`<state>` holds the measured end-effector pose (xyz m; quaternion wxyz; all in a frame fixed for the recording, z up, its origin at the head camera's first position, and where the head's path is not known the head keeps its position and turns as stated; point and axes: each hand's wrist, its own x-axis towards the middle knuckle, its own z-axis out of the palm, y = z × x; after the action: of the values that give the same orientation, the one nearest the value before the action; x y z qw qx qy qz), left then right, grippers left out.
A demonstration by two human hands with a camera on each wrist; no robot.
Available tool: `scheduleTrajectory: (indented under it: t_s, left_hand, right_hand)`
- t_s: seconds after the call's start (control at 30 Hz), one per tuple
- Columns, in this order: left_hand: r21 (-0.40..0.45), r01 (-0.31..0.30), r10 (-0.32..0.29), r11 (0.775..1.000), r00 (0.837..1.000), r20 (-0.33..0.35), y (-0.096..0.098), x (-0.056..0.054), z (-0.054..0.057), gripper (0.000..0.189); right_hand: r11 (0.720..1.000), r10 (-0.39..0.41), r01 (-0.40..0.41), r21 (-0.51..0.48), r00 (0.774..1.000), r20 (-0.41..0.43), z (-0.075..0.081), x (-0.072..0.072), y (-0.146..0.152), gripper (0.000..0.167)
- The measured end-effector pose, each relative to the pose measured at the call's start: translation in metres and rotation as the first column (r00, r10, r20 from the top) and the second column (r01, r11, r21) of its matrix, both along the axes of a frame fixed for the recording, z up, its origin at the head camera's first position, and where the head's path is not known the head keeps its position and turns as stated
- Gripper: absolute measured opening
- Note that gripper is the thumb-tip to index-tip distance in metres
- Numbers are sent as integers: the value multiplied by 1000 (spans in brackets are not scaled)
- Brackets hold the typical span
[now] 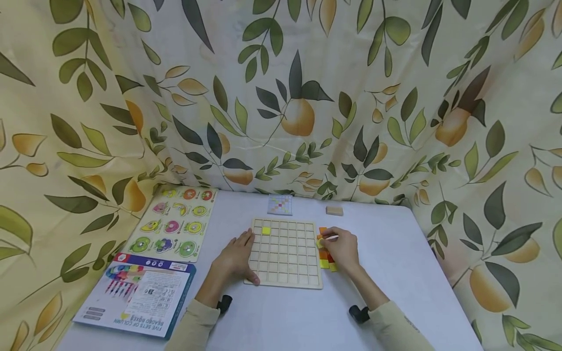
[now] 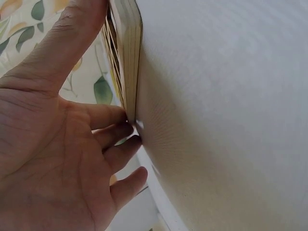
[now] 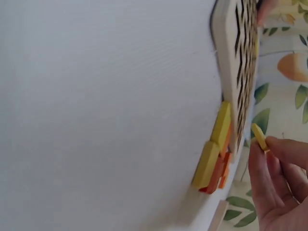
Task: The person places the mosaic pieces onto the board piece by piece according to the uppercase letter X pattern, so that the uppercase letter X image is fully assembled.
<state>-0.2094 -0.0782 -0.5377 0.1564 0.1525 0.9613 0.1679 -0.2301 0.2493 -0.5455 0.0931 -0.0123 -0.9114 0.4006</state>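
Note:
A square wooden grid board (image 1: pixel 285 253) lies on the white table, with one yellow tile (image 1: pixel 266 230) in a cell near its far left corner. My left hand (image 1: pixel 234 256) rests along the board's left edge, fingers extended and the thumb by the near corner. Thumb and fingers of my right hand (image 1: pixel 343 247) pinch a small yellow tile (image 3: pixel 259 136) just off the board's right side. Below that hand, yellow, orange and red tiles (image 3: pixel 207 163) lie in a cluster beside the board, partly hidden by the hand in the head view.
Behind the board lie a small card with a coloured grid pattern (image 1: pixel 280 204) and a little wooden block (image 1: pixel 334 211). At the left are a fruit picture board (image 1: pixel 193 243) and a flat printed box (image 1: pixel 149 297). Leaf-patterned cloth (image 1: pixel 281 161) hangs around the table.

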Motion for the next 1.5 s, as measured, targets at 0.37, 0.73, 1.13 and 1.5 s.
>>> scheduleTrajectory:
  t_s: [0.37, 0.73, 1.13, 1.5]
  left_hand:
    - [10, 8, -8, 1000, 1000, 7, 0, -1, 2, 147]
    - [21, 15, -15, 1000, 1000, 2, -2, 0, 2, 147]
    - [0, 8, -8, 1000, 1000, 7, -1, -1, 3, 145]
    - [9, 12, -11, 1000, 1000, -4, -2, 1, 2, 144]
  right_hand:
    - [989, 83, -87, -116, 996, -40, 9, -12, -34, 17]
    - [975, 110, -109, -194, 994, -6, -5, -25, -74, 15]
    - [959, 185, -177, -221, 983, 15, -18, -30, -101, 12]
    - [973, 216, -218, -74, 976, -33, -17, -29, -116, 7]
